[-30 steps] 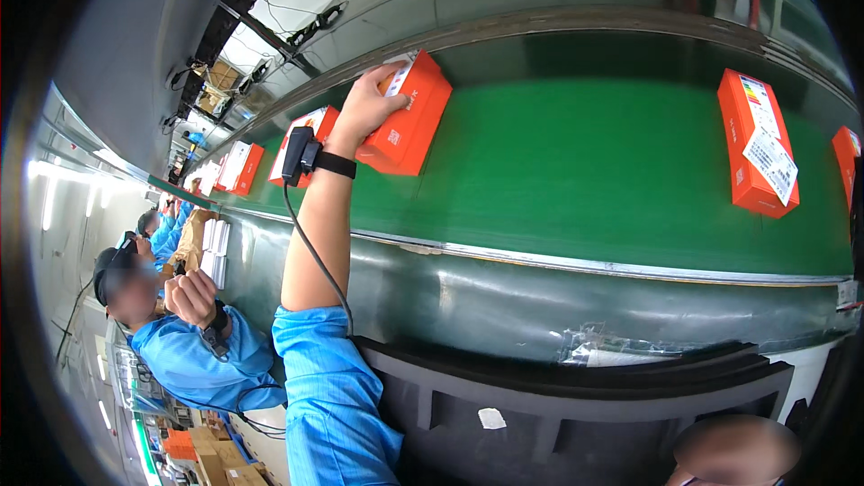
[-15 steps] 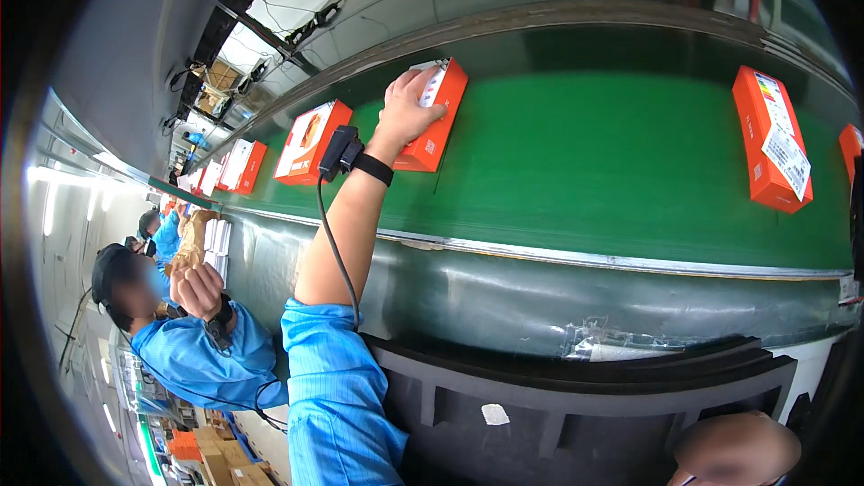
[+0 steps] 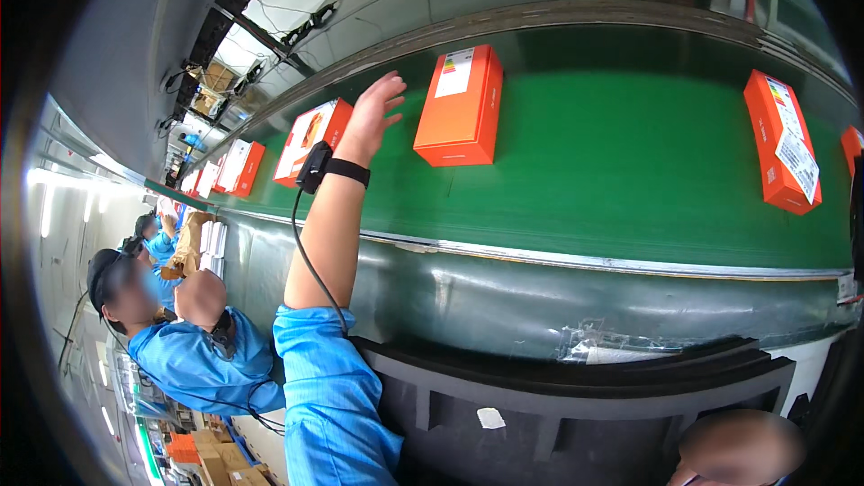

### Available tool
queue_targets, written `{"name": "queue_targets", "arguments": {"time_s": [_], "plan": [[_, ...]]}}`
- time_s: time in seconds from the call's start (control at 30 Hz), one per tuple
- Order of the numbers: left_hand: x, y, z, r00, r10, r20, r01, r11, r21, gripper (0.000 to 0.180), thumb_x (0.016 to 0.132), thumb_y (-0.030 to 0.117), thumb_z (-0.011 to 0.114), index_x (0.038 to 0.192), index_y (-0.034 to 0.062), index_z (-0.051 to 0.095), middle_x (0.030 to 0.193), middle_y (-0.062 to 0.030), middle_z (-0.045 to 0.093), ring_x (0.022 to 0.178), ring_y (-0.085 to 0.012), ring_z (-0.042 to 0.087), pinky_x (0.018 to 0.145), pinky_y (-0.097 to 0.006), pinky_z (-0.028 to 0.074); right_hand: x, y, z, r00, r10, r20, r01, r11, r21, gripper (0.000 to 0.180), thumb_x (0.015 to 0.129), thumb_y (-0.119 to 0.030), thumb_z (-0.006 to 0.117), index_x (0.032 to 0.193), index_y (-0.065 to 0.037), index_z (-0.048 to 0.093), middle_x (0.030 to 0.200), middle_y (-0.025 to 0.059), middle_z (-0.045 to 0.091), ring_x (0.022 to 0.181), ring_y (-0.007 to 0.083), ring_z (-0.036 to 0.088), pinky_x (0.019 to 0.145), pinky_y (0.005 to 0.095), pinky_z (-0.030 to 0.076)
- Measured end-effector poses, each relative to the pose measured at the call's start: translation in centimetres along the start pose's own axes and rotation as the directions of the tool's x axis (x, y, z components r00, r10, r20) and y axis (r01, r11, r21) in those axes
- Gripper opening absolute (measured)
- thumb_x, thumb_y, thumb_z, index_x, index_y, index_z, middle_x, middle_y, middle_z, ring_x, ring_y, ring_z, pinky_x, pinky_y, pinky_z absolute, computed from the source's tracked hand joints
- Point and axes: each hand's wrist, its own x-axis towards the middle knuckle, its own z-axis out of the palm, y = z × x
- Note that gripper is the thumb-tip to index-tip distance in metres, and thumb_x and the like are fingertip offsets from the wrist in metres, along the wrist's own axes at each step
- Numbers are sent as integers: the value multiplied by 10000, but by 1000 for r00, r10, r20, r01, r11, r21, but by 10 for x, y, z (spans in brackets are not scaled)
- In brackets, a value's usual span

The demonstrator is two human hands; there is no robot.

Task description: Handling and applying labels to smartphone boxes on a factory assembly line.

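My left hand (image 3: 369, 117) is held over the belt with its fingers stretched out and slightly apart, holding nothing. It overlaps the right edge of an orange-and-white box (image 3: 306, 139) with a picture on top; whether they touch I cannot tell. Just to its right, apart from the fingers, an orange box (image 3: 459, 112) with a white label and coloured bars lies on the green conveyor belt (image 3: 612, 153). A black band with a small cabled device is on my left wrist. At the lower right, my right hand (image 3: 742, 450) is a smeared shape; its fingers cannot be made out.
Farther right on the belt lies another orange box (image 3: 783, 139) with white labels, and part of one more shows at the edge. Several boxes (image 3: 241, 168) line the belt at the left. Black trays (image 3: 585, 405) lie before me. A co-worker in blue (image 3: 202, 355) is at my left.
My left hand has let go of the nearer orange box and moved left. That box now sits slightly farther right, its label and orange top uncovered. The far-right box has shifted slightly right.
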Motion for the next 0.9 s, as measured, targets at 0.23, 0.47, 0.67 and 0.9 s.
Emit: {"name": "queue_targets", "arguments": {"time_s": [0.23, 0.47, 0.67, 0.9], "plan": [[7, -80, 48, 585, 760, 282, -636, 216, 741, 437, 838, 352, 597, 1152, 48, 621, 1148, -192, 627, 1102, -384, 569, 995, -459, 434, -5, -19, 13, 998, 33, -47, -34, 999, -11, 87, 718, 13, 681, 788, -9, 636, 749, 116, 628, 655, 257, 581, 608, 337, 452], [-89, 24, 37, 927, 319, 195, -276, 229, 934, 225, 795, 189, 610, 986, 70, 608, 981, -150, 641, 973, -326, 616, 815, -443, 501, -11, -26, 24, 992, 93, -90, -98, 994, -48, 132, 735, 60, 633, 862, 37, 603, 837, 128, 618, 750, 205, 572, 677, 284, 440], [-246, 66, 10, 838, 536, -99, -234, 517, 823, 90, 723, 102, 568, 688, 58, 498, 638, -176, 537, 621, -390, 556, 574, -450, 448, -6, 12, 31, 984, 23, -178, -36, 997, -67, 160, 694, -78, 703, 819, 7, 654, 768, 57, 642, 700, 140, 603, 654, 262, 462], [-456, -2, -175, 640, 501, -583, 149, 663, 734, 224, 727, 119, 607, 633, -16, 454, 562, -141, 404, 514, -207, 383, 486, -382, 347, -6, 17, 36, 983, 56, -174, -45, 997, 68, 159, 772, -43, 702, 911, 4, 640, 816, 10, 641, 739, 75, 584, 671, 233, 474]]}}
